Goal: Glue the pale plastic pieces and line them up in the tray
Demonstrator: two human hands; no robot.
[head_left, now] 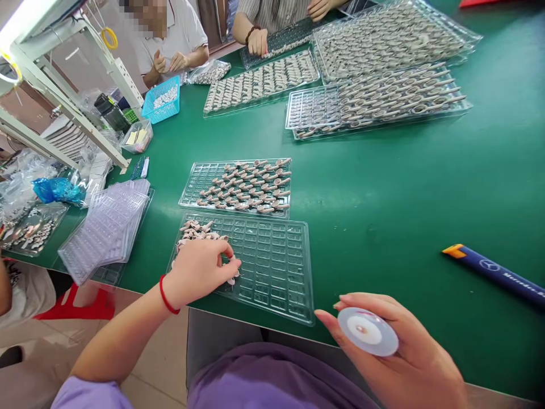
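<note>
My left hand (204,270), a red cord round its wrist, reaches over the near clear plastic tray (276,267). Its thumb and index finger are pinched together at a small pale part (231,279), mostly hidden by the fingertips. Several small pinkish-beige parts (198,230) lie in the left end of this tray. Near the table's front edge, my right hand (409,346) is wrapped round a translucent white round container (368,331), seen end-on with a small tip at its centre. Just behind the near tray, another clear tray (200,176) carries rows of beige spoon-shaped parts (249,187).
Filled trays (392,42) stand at the back right. A navy tube-like object with an orange end (494,272) lies at right. Stacked clear trays (106,227), a blue basket (162,99) and a lamp frame (85,113) are at left. Two people work across the green table (374,193).
</note>
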